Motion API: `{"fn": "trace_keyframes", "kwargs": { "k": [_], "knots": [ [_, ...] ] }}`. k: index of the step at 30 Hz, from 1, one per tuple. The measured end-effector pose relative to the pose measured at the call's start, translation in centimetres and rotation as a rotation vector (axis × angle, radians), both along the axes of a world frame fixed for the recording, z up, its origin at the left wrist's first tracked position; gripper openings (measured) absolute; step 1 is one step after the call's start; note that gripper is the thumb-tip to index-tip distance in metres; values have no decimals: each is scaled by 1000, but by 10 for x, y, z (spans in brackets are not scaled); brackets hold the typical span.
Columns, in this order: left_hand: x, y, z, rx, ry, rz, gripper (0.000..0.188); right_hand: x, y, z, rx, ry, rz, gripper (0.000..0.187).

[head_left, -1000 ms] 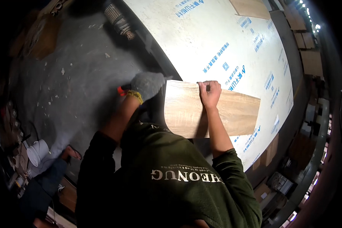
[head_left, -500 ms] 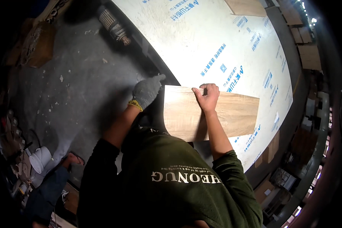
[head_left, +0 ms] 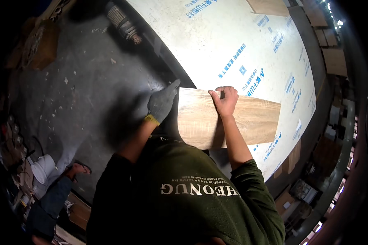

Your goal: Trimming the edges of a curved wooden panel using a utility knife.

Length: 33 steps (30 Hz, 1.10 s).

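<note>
A wood-grain board point(head_left: 196, 119) with a rounded near-left corner lies partly on a large white sheet with blue print point(head_left: 204, 49), its left end jutting past the sheet's edge. My bare right hand point(head_left: 226, 103) grips the board's far edge, thumb and curled fingers pinched around it. My left hand point(head_left: 162, 103), in a grey glove with a yellow cuff, is beside the board's left end. Its fingers are stretched out and pressed flat together, pointing away from me. Whether its palm touches the board's end I cannot tell.
Another wood-grain board point(head_left: 270, 7) lies at the sheet's far end. A ribbed cylindrical object point(head_left: 122, 24) is left of the sheet. On the left floor are a white bucket point(head_left: 43, 168) and another person's sandalled foot point(head_left: 81, 168). Stacked boards point(head_left: 334, 61) stand at the right.
My left hand has shifted slightly right, closer to the board's left end, its fingers now pointing more straight ahead. My right hand keeps its grip on the far edge.
</note>
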<state>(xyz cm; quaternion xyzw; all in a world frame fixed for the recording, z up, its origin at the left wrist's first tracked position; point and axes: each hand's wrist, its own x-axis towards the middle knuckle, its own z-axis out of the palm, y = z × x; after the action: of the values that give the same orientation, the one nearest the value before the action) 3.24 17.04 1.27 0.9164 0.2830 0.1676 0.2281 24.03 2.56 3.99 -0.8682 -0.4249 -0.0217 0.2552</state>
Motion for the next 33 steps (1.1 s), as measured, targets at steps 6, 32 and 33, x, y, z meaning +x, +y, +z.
{"fn": "trace_keyframes", "kwargs": {
  "k": [6, 32, 33],
  "knots": [
    [-27, -29, 39, -390, 272, -261, 41, 3, -6, -5, 7, -6, -3, 34],
    [-43, -10, 47, -637, -102, 216, 43, 10, 39, 8, -265, -81, -20, 90],
    [-36, -2, 39, -634, -108, 225, 43, 11, 40, 8, -256, -67, -30, 90]
  ]
}}
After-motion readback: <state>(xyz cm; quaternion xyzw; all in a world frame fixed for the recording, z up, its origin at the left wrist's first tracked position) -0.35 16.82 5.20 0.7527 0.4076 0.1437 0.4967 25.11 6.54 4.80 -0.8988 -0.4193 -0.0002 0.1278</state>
